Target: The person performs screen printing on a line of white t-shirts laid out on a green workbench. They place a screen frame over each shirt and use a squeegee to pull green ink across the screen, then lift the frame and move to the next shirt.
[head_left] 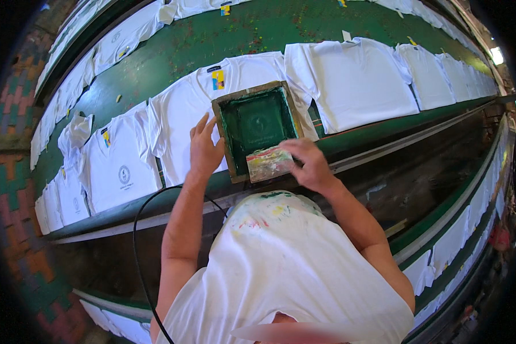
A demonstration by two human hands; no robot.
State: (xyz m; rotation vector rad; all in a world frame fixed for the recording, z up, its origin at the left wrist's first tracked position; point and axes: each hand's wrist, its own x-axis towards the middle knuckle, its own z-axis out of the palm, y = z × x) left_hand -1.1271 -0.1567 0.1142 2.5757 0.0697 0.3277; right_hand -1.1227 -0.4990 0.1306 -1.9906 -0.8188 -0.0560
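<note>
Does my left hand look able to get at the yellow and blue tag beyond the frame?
Probably yes: the left hand is nearby, and the tag lies uncovered on the white shirt, clear of the frame.

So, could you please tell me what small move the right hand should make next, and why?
Probably draw the paint-smeared flat tool across the green mesh: the right hand holds it at the wooden frame's near edge, the left hand is at its left side, and the frame lies over a white T-shirt.

framed screen (pixel 255 117) on shirt (pixel 180 117)
</note>
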